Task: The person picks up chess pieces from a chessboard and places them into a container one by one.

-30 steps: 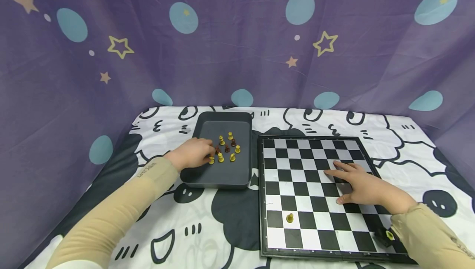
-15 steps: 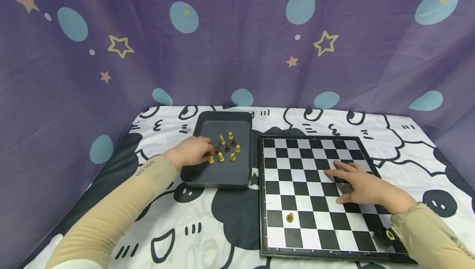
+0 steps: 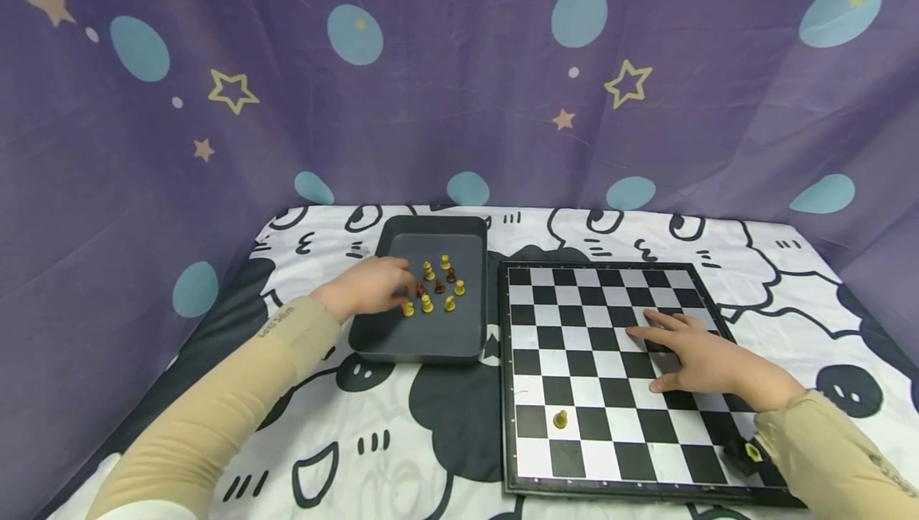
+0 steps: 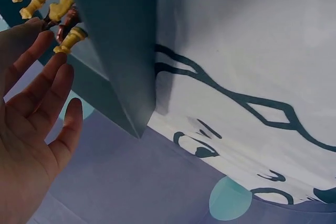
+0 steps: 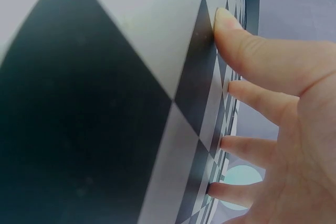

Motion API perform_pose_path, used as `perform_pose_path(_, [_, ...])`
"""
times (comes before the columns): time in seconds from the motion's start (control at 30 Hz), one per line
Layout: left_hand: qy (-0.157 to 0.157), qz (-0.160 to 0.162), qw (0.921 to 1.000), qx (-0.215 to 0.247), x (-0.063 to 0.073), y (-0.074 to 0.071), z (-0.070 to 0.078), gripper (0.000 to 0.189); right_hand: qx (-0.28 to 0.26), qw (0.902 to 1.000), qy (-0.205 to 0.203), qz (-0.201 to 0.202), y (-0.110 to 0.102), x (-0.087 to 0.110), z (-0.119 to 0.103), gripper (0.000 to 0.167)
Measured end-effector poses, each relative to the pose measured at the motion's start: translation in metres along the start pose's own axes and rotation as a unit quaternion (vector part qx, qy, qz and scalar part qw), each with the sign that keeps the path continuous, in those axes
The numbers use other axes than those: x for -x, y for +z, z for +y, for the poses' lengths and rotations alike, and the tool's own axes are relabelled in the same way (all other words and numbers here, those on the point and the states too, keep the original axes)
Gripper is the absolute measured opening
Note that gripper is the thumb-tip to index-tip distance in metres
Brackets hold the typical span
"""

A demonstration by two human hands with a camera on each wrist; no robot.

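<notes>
My left hand [image 3: 369,285] reaches over the left side of a dark grey tray [image 3: 424,344], fingers loosely extended. Its fingertips are right at a brown chess piece [image 3: 421,290] and a yellow chess piece [image 3: 408,309]. In the left wrist view, the thumb and fingers of that hand [image 4: 31,108] lie close to a yellow piece [image 4: 71,39], overlapping the cluster. On the right, my right hand [image 3: 707,360] rests spread on a black-and-white chessboard [image 3: 610,496]. The right wrist view shows the straight fingers [image 5: 249,150] and thumb touching the squares.
Several yellow and brown pieces, including a yellow one [image 3: 459,288], stand in the tray. One yellow pawn [image 3: 561,419] stands near the board's front left. A black device [image 3: 743,456] sits at the right cuff. A purple curtain [image 3: 459,89] hangs behind the patterned cloth [image 3: 388,456].
My left hand has shifted slightly up and away from the nearest yellow piece, which shows more fully. The right hand and the pieces stay in place.
</notes>
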State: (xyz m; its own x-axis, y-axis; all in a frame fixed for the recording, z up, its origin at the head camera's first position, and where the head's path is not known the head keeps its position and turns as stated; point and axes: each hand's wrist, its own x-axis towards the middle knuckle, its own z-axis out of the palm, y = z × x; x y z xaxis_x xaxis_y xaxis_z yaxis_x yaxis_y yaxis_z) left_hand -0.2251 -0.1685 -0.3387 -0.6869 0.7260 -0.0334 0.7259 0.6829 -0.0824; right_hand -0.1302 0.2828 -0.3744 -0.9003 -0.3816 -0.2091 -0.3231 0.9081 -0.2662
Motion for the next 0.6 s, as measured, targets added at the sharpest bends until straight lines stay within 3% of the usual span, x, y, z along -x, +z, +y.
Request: perform_pose_path(0.6, [0.001, 0.026, 0.9996, 0.007, -0.006, -0.023, 0.01, 0.01, -0.002, 1.0, -0.001, -0.004, -0.001, 0.0, 0.0, 0.081])
